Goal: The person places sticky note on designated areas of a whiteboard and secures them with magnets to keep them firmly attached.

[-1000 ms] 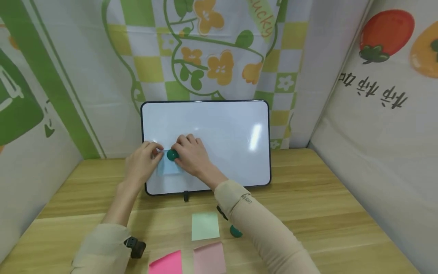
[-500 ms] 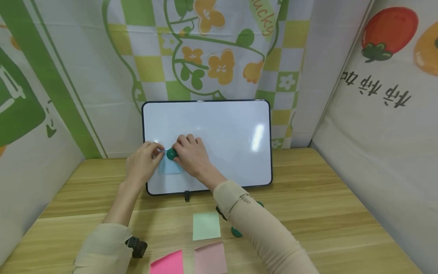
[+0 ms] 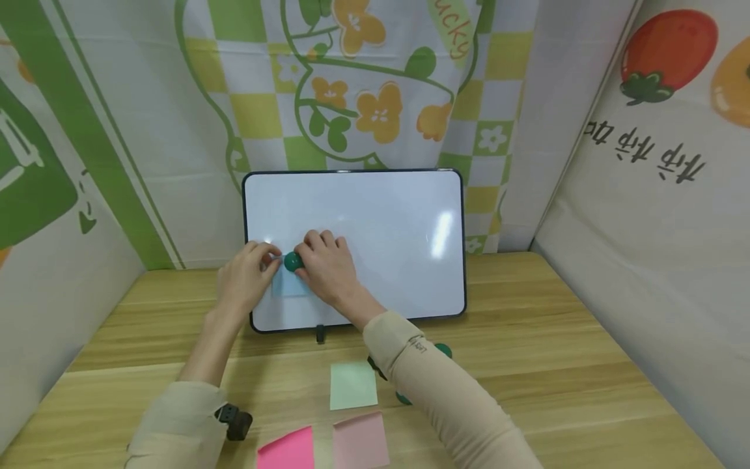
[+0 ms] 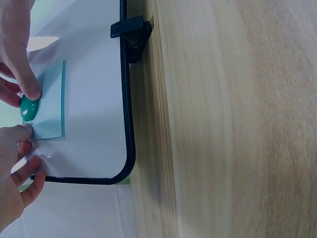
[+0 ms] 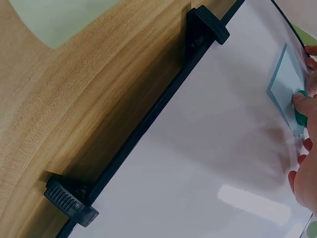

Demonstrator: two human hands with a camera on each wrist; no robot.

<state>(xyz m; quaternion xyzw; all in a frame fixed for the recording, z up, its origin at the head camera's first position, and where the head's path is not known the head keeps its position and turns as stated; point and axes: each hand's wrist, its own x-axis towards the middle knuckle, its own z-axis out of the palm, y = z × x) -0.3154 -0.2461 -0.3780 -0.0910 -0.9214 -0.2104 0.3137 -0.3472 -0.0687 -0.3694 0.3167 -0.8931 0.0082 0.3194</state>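
Note:
A light blue sticky note lies against the left part of a black-framed whiteboard. My left hand pinches the note's upper left corner between thumb and fingertips; in the left wrist view its other fingers reach the board's side edge. With thumb and fingers, my right hand grips a round green magnet over the note's top edge. The left wrist view shows this glossy green magnet close between the two hands, the blue note spreading below it.
Black clip feet hold the board's lower edge on the wooden table. In front lie a pale green note, a pink note and a bright pink note. More green magnets show beside the right sleeve, partly hidden.
The right hand and the magnet have shifted very slightly left and up on the note. The left hand keeps its place. Another green magnet has come into view past the right sleeve.

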